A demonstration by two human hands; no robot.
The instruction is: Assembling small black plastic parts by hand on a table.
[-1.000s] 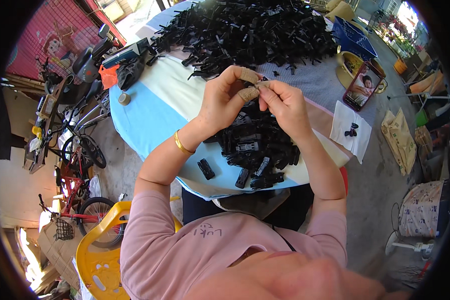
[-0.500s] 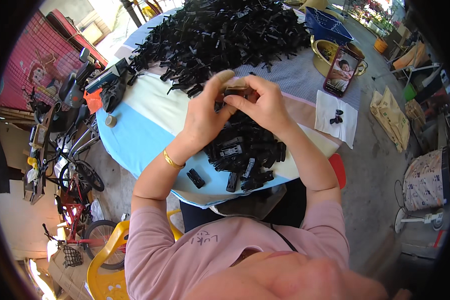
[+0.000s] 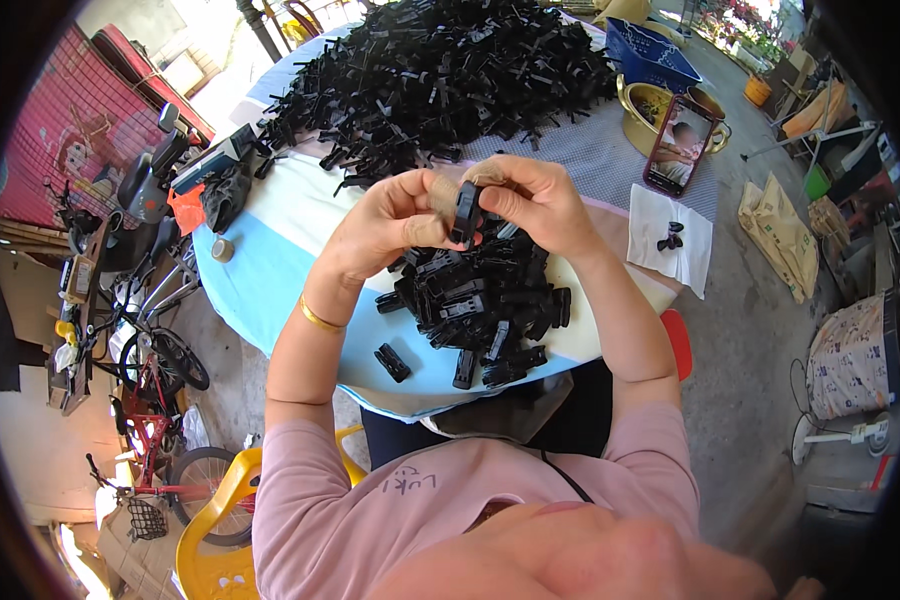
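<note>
Above the table, a small black plastic part (image 3: pixel 465 213) stands upright between my two hands. My right hand (image 3: pixel 542 208) pinches it between thumb and bent fingers. From the other side, the closed thumb and fingers of my left hand (image 3: pixel 385 222) meet its left edge. Tan wraps cover some fingertips on both hands. Below them lies a small heap of black clip-like parts (image 3: pixel 465 308), and one loose black part (image 3: pixel 392 362) rests to its left. A much larger pile of thin black pieces (image 3: pixel 450 75) spreads across the far side of the table.
The table has a striped cloth (image 3: pixel 260 285). On its right are a phone (image 3: pixel 680 147) propped against a gold pot (image 3: pixel 637 120), a white napkin (image 3: pixel 692 262) with dark bits, and a blue basket (image 3: pixel 660 60). A small round container (image 3: pixel 222 250) stands left; a yellow chair (image 3: pixel 205 540) is beside me.
Both hands have come slightly nearer to me, and my left hand has turned. The black part between them now stands upright and shows more plainly.
</note>
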